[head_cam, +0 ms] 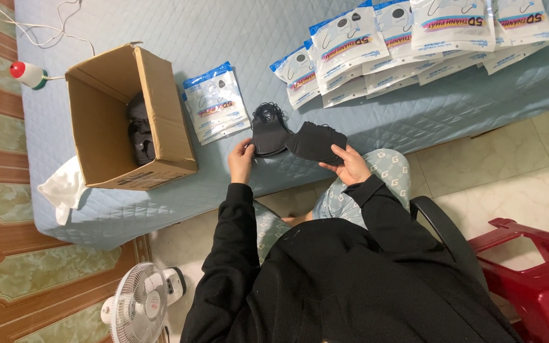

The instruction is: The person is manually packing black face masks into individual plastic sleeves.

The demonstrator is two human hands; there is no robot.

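Pale tiled floor and a patterned reddish mat frame a bed covered in a light blue quilted sheet (179,25), which serves as the work surface in front of a seated person in black sleeves. Largest item on it, well to the outside of the left hand, is an open cardboard box (160,108) lying on its side with dark masks (140,130) inside. Beyond the right hand, rows of overlapping flat printed pouches (414,38) run along the far side; a smaller pile of pouches (216,101) lies just beyond the left hand. Between the hands, a stack of black face masks (316,141) is spread, its long axis running hand to hand. The left hand (241,160) pinches the one nearest mask (268,134), ear loops bunched at its far end; the right hand (351,166) grips the stack from beneath. A red plastic stool (535,267) and a small white fan (138,308) stand on the floor.
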